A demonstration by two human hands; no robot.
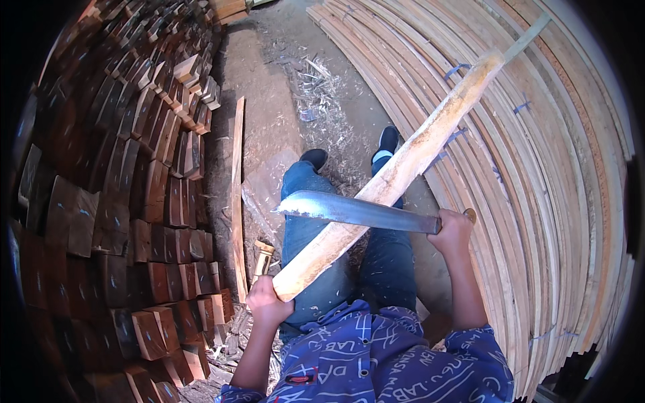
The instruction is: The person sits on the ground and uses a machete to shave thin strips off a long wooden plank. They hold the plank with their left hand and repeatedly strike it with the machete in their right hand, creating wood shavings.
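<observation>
My right hand (451,232) is wrapped around the handle of a machete (356,209), whose broad, curved steel blade points left across my lap. Beneath the blade, a long rough-edged plank (410,158) of pale wood slants from my left hand up to the far right. My left hand (269,302) is closed at the plank's near end, with the fingers partly hidden. A short bamboo-like piece (263,260) sticks up just beyond that fist; I cannot tell whether the hand touches it. Wood flecks dot my jeans.
Dark, stacked wood blocks (158,191) rise along the left. To the right lie long pale boards (537,201) in tied bundles, under the plank's far end. A narrow strip of wood (238,195) lies on the ground, and shavings (319,84) are scattered ahead of my shoes.
</observation>
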